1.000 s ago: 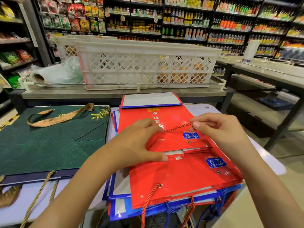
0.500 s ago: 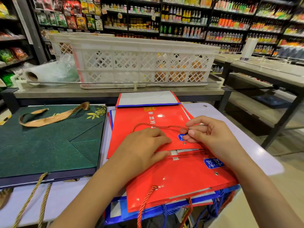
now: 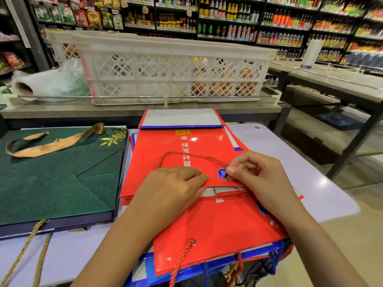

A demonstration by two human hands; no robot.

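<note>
Right hand (image 3: 257,179) pinches cord (image 3: 192,155); green bag (image 3: 58,181) lies beside

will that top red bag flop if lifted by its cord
Probably light: the top red bag lies folded flat and thin. Its glossy face shows glare, so it may slide off the stack. The cord handle, pinched by the right hand, curves limply, so the bag would likely swing.

The person's hands are bare; the left hand (image 3: 174,184) and the right hand (image 3: 259,179) are slim, with long, tapering fingers (image 3: 192,176); one nail (image 3: 230,170) on the right forefinger shows, cut short and rounded; the left forearm (image 3: 132,235) and the right forearm (image 3: 306,235) are bare and smooth as far as the lower edge of the view, lean in build
</note>
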